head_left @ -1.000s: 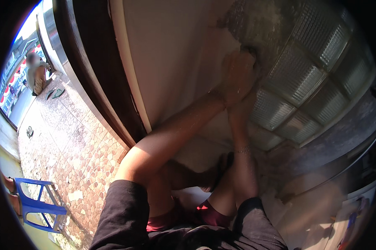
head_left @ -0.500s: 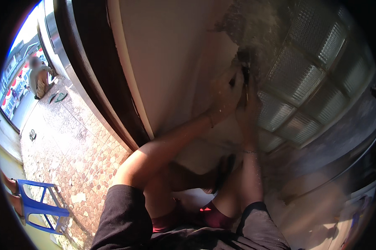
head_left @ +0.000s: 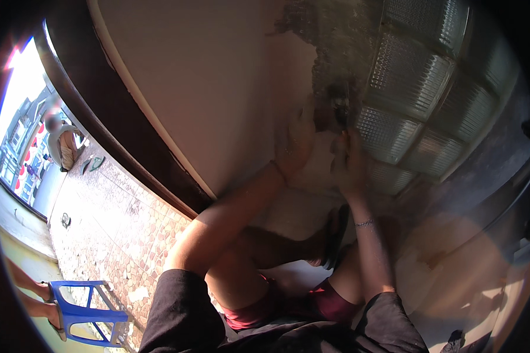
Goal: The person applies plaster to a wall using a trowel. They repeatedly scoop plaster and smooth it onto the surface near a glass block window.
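Note:
In front of me is a wall (head_left: 218, 88) with a rough dark patch (head_left: 335, 41) where its surface is broken away. My right hand (head_left: 352, 165) is closed around a slim dark tool (head_left: 342, 115) that points up at this patch; its kind does not show in the dim light. A small orange spot shows near its grip. My left hand (head_left: 295, 141) is raised just left of the tool, close to the wall. A dark blocky shape (head_left: 322, 119) lies beside its fingers, which are blurred, so whether it holds anything is unclear.
Ribbed glass blocks (head_left: 409, 73) fill the wall to the right. A dark door frame (head_left: 141, 123) stands left, beside a sunlit stone-patterned floor (head_left: 112, 223). A blue plastic stool (head_left: 85, 312) with someone's feet is lower left; another person (head_left: 65, 141) sits outside near sandals (head_left: 92, 164).
My left hand has drawn left and slightly down, away from the tool. The right hand has dropped a little. The whole view has turned, shifting the stool and seated person rightward.

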